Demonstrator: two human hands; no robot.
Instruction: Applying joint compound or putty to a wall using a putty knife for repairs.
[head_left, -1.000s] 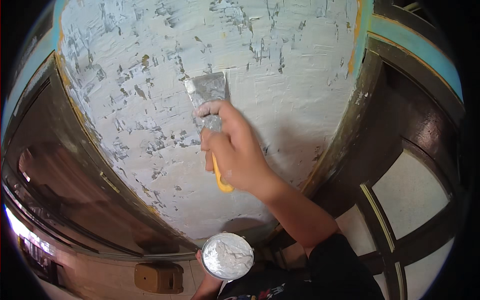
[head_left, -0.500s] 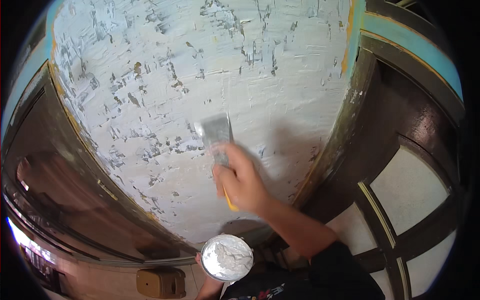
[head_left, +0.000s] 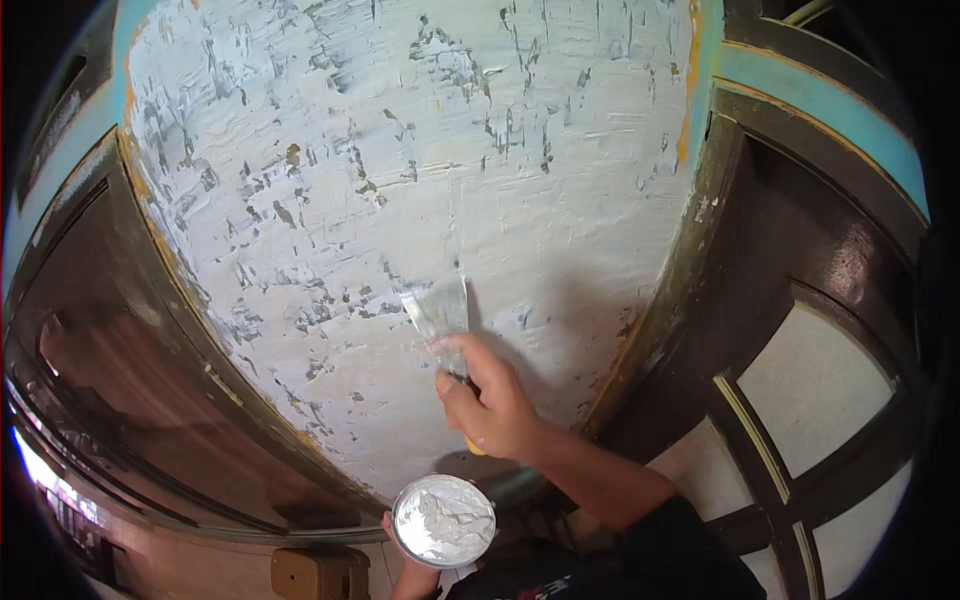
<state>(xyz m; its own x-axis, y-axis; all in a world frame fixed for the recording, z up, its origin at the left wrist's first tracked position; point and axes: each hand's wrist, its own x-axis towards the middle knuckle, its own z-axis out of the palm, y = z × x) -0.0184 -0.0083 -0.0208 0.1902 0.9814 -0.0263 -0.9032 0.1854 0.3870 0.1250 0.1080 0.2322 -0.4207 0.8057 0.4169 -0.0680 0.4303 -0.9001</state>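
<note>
My right hand (head_left: 487, 398) is closed round the handle of a putty knife (head_left: 437, 306), whose yellow end shows below my palm. The wide metal blade lies against the wall (head_left: 560, 220), which is coated in rough white putty with many dark bare patches, mostly on its left and upper parts. Low in front of me, my left hand (head_left: 396, 535) grips a round tub of white putty (head_left: 444, 521) from its left side and from below. The tub's open top faces up, with the putty heaped and ridged inside. Most of the left fingers are hidden behind the tub.
A dark wooden door (head_left: 110, 350) stands left of the wall, and a dark door with pale panels (head_left: 818, 390) stands right. Turquoise trim (head_left: 825, 110) runs above the right door. A brown plastic stool (head_left: 318, 573) sits on the floor at lower left.
My right hand has drawn the putty knife downward along the wall. The tub in my left hand sits slightly farther left in view. The whole view has shifted a little.
</note>
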